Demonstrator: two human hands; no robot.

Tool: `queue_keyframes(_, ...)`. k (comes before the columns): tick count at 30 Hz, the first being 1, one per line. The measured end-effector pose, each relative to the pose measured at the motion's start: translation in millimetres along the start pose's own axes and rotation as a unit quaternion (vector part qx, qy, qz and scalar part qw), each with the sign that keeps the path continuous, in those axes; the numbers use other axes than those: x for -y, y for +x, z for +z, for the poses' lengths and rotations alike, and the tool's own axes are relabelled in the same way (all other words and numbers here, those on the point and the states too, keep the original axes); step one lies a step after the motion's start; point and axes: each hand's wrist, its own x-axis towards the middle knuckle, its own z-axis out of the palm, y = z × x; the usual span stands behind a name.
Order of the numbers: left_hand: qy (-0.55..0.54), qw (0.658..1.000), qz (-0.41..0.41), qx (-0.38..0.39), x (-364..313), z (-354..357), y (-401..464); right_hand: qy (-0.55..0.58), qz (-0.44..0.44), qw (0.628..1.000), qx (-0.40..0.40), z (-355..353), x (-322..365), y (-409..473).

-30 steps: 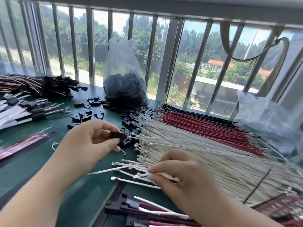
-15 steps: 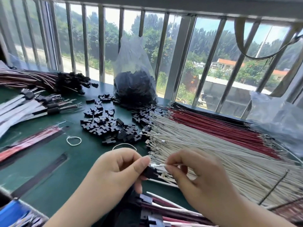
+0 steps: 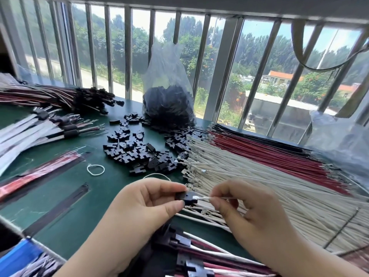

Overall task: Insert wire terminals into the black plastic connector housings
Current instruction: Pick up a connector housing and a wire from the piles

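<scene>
My left hand (image 3: 147,198) pinches a small black connector housing (image 3: 184,197) between thumb and fingers, low in the middle of the view. My right hand (image 3: 245,208) grips a white wire (image 3: 205,198) near its end, and the wire's tip sits at the housing's right face. A wide fan of white wires (image 3: 259,188) lies on the table just behind and under my right hand, with red wires (image 3: 269,156) and black ones beyond it. Loose black housings (image 3: 135,150) are heaped on the green table ahead of my left hand.
A clear plastic bag of black housings (image 3: 169,104) stands at the window bars. Finished harness bundles (image 3: 60,98) lie at the far left, and more assembled pieces (image 3: 199,256) sit at the near edge. A rubber band (image 3: 95,169) lies on the green table (image 3: 65,196).
My left hand brought a housing from the pile down toward me. My right hand lifted one white wire out of the fan and brought its end up to the housing.
</scene>
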Motion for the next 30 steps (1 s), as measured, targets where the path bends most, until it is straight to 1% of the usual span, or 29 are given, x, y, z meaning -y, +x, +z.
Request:
queue_keyframes(4,0.006,1.000,0.020,-0.009,-4,2,-1,0.001,-0.009,1.000,0.026,0,-3,1)
queue_keyframes(11,-0.006,0.999,0.020,-0.027,-5,2,-1,-0.029,-0.016,0.999,0.033,-2,-4,0)
queue_keyframes(15,-0.008,1.000,0.022,-0.019,-10,3,-4,-0.028,-0.014,0.999,0.033,-2,-4,1)
queue_keyframes(20,0.011,1.000,0.006,-0.006,-9,-1,-4,-0.023,-0.020,0.999,0.043,-4,-3,0)
queue_keyframes(26,-0.034,0.999,-0.016,-0.003,-10,-4,-5,-0.034,-0.035,0.997,0.060,-5,-2,0)
queue_keyframes(28,-0.026,1.000,-0.011,0.002,-10,-3,-5,-0.037,-0.037,0.996,0.076,-7,-3,0)
queue_keyframes(30,-0.027,1.000,-0.010,0.004,-11,-3,-6,-0.039,-0.031,0.993,0.110,-9,-3,1)
